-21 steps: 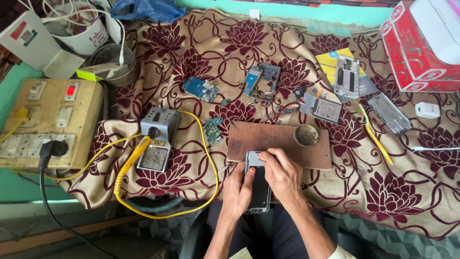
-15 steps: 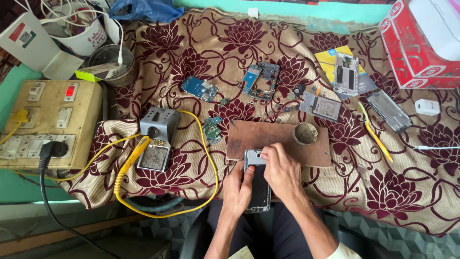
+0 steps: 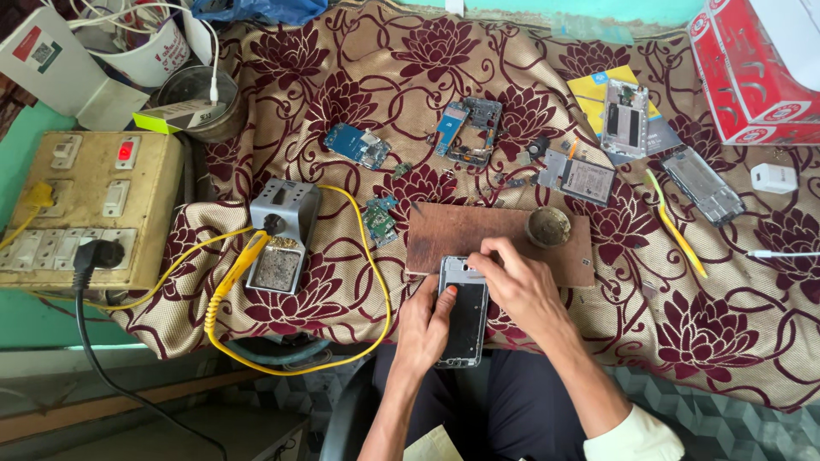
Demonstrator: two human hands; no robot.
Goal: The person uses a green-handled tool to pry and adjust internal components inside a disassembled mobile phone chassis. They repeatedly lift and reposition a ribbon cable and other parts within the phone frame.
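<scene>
An opened phone body (image 3: 464, 318) with a dark inside lies at the near edge of the cloth, half over my lap. My left hand (image 3: 424, 327) grips its left side, thumb on top. My right hand (image 3: 518, 286) rests on its upper right corner, fingertips pinched together at the top of the frame; whether they hold a small part I cannot tell. Just beyond the phone lies a brown wooden board (image 3: 478, 231) with a small round tin (image 3: 548, 226) on it.
A floral cloth (image 3: 735, 341) covers the table. On it lie a soldering iron stand (image 3: 283, 235) with a yellow-handled iron and yellow cable (image 3: 231, 271), several circuit boards and phone frames (image 3: 470, 130), and yellow tweezers (image 3: 675, 224). A switchboard (image 3: 85, 205) sits left, a red box (image 3: 752, 68) far right.
My right hand's fingers have shifted slightly up to the phone's top right corner. The phone and my left hand have stayed about where they were.
</scene>
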